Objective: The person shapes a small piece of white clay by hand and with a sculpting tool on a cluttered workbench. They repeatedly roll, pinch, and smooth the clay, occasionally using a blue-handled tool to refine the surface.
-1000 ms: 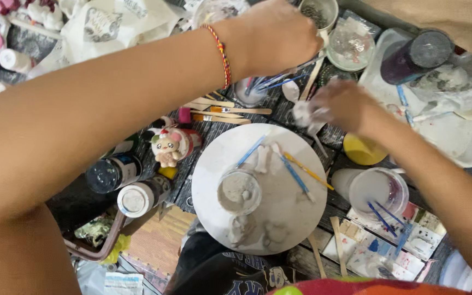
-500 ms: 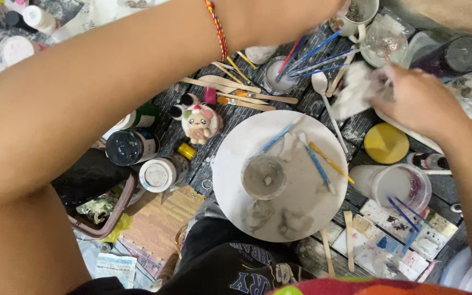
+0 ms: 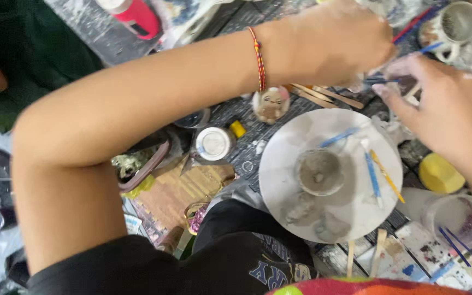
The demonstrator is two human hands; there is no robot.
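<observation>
My left hand [image 3: 334,46] reaches across from the left with a red-and-yellow thread bracelet [image 3: 258,60] on the wrist. Its fingers are curled downward, and whatever lies under them is hidden. My right hand [image 3: 449,114] comes in from the right, its fingertips pinching the end of a thin blue brush [image 3: 381,81] just beside the left hand. Below both hands lies a round white turntable [image 3: 296,164] carrying a small grey clay bowl [image 3: 318,172], two clay lumps and thin blue and yellow tools [image 3: 378,175].
A small cat figurine [image 3: 270,104], a white-lidded jar [image 3: 214,143], wooden sticks [image 3: 329,97], a speckled mug [image 3: 454,24], a yellow sponge [image 3: 438,173], a clear cup with blue sticks [image 3: 454,221], a paint-stained palette sheet [image 3: 411,254] and a red bottle [image 3: 137,16] crowd the dark mat.
The view has shifted and moved closer. My right hand no longer shows the white wad it held. Both hands now meet at the brushes above the turntable.
</observation>
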